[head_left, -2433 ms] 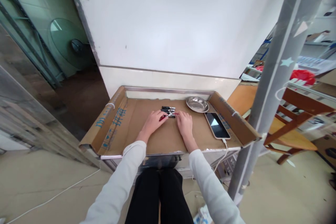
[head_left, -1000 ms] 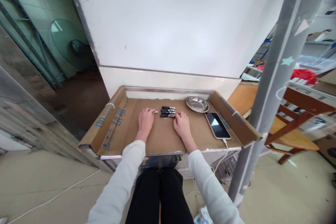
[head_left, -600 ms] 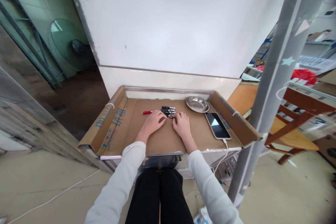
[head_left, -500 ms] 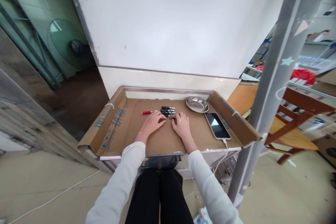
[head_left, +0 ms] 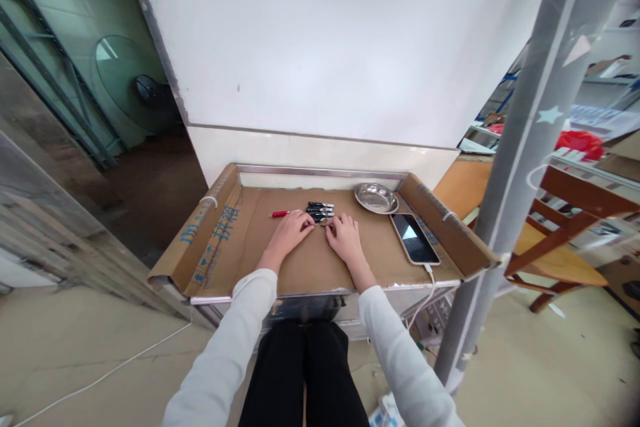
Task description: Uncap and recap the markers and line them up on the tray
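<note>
Several black pens (head_left: 320, 209) lie side by side in a small bundle on the brown cardboard (head_left: 310, 267). Just in front of them, my left hand (head_left: 290, 235) rests low with its thumb and fingertips drawn together. Opposite it, my right hand (head_left: 345, 237) is curled the same way, fingertips pointing at the left ones. A small thin piece seems to sit between the two sets of fingertips, too small to name. A red pen (head_left: 279, 214) lies left of the bundle, its right end close to my left fingers.
A shiny round metal dish (head_left: 376, 199) stands at the back right. A phone (head_left: 415, 239) with a white charging cable (head_left: 429, 288) lies in front of it. Folded cardboard sides (head_left: 450, 227) border the surface. A grey pole (head_left: 510, 167) and a wooden chair (head_left: 570, 233) are to the right.
My fingertips have come slightly closer together, the right hand shifting a little to the left. The pens, dish and phone stay where they were.
</note>
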`<state>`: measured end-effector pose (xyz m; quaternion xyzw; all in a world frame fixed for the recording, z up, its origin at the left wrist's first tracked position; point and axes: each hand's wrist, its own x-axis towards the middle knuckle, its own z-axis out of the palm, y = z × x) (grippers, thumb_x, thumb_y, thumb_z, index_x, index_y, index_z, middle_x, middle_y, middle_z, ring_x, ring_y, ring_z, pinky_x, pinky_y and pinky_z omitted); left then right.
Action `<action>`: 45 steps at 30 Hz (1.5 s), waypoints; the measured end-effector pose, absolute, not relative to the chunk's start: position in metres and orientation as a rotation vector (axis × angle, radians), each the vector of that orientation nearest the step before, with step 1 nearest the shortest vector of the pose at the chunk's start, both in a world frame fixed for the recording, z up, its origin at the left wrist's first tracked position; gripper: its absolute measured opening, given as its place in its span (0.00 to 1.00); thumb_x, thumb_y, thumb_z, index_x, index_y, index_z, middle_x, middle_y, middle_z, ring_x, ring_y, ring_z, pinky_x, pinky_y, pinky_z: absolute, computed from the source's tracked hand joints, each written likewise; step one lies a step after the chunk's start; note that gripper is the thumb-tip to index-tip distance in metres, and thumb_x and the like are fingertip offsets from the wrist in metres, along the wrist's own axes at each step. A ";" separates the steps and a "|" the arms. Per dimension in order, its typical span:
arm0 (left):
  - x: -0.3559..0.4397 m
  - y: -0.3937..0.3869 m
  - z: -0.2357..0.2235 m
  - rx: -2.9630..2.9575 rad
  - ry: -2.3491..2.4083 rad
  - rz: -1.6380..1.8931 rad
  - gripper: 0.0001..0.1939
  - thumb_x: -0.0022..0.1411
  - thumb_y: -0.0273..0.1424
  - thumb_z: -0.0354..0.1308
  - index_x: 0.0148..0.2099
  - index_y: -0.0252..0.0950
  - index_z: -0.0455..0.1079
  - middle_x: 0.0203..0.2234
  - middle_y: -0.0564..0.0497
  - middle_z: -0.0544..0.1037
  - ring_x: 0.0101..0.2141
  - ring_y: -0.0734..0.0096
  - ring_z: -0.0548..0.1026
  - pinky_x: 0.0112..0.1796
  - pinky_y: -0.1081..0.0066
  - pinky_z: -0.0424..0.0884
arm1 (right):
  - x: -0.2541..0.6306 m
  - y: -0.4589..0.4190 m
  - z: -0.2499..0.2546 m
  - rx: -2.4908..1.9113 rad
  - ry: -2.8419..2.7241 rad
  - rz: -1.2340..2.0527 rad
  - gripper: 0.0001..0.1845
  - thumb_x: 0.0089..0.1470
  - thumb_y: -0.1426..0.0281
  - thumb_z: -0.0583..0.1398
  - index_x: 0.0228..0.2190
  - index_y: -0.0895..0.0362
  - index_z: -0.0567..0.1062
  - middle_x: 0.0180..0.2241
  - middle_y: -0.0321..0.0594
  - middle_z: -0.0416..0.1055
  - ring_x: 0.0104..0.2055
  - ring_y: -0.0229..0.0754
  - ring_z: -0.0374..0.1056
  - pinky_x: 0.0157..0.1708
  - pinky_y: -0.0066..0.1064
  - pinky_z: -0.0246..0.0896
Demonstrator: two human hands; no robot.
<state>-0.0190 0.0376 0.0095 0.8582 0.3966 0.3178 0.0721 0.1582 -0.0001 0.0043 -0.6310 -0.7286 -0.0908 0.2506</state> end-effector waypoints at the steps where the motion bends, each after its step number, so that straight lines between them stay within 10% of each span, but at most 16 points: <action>1: -0.019 0.037 0.011 2.585 1.178 0.952 0.05 0.61 0.31 0.52 0.37 0.39 0.68 0.32 0.51 0.72 0.39 0.66 0.69 0.45 0.65 0.63 | 0.158 0.000 0.005 -1.709 -1.989 -0.240 0.08 0.56 0.69 0.52 0.35 0.55 0.70 0.37 0.42 0.66 0.42 0.44 0.59 0.41 0.32 0.48; 45: -0.018 0.032 0.018 2.570 1.119 0.990 0.07 0.62 0.32 0.51 0.39 0.39 0.70 0.36 0.50 0.75 0.41 0.66 0.70 0.48 0.63 0.63 | 0.161 0.000 0.009 -1.414 -2.107 -0.022 0.09 0.57 0.71 0.54 0.38 0.54 0.72 0.38 0.38 0.73 0.41 0.39 0.66 0.41 0.29 0.57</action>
